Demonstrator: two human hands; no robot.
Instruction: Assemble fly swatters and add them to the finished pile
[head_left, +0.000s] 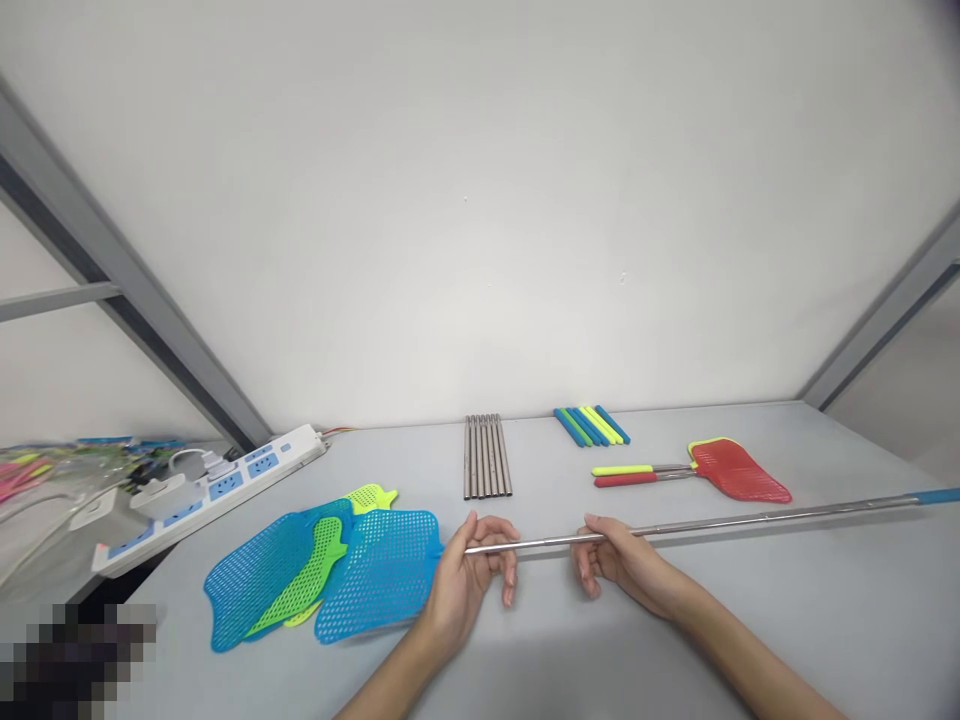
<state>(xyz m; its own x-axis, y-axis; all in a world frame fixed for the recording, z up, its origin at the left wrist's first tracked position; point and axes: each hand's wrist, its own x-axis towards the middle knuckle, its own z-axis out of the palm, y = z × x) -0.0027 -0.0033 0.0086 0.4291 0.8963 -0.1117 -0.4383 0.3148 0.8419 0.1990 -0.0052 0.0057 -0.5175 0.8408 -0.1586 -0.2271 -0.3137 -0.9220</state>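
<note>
A fly swatter (379, 575) with a blue mesh head and a long, drawn-out metal rod lies across both hands. My left hand (463, 585) closes around its neck, where the rod meets the head. Farther along the rod, my right hand (624, 568) grips it between thumb and fingers. The rod runs right to a blue handle (939, 496) at the picture's edge. Left of my left hand is a pile of loose mesh heads: blue (259, 565), green (319, 565) and yellow (367, 495).
Several metal tubes (487, 458) stand in a row near the wall. Right of them lie blue, green and yellow handles (592, 426). Fly swatters with red (739, 470) and yellow heads lie stacked at right. A power strip (217, 495) with plugs borders the left side.
</note>
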